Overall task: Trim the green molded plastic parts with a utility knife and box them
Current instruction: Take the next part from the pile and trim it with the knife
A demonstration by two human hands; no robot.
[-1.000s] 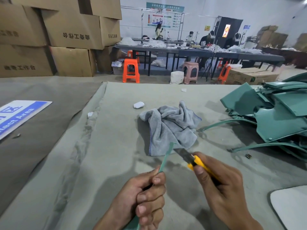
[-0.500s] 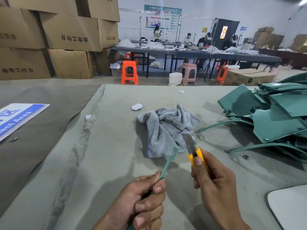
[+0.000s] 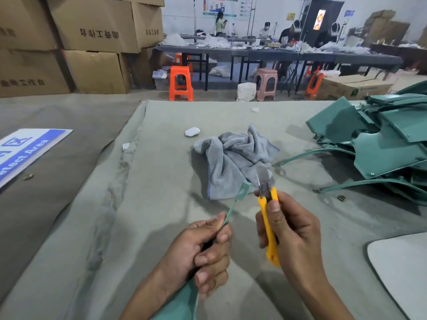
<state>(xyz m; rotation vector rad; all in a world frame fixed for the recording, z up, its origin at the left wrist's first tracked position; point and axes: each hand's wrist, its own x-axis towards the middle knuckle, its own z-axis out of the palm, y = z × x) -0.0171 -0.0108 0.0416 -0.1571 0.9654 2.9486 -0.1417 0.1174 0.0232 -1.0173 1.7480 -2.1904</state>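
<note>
Above table | left hand (image 3: 203,248) grips green strip (image 3: 233,204) | right hand (image 3: 293,229) grips utility knife (image 3: 268,218), blade beside tip

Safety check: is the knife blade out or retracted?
Out: bare blade projects from the yellow utility knife gripped by the right hand, beside the green strip.

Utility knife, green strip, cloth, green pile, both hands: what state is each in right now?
Utility knife: blade out, raised, clear of the strip.
Green strip: held up, tip free.
Grey cloth: crumpled on the table.
Green parts pile: heaped loosely on the table.
Left hand: grips the strip.
Right hand: grips the knife.
</note>
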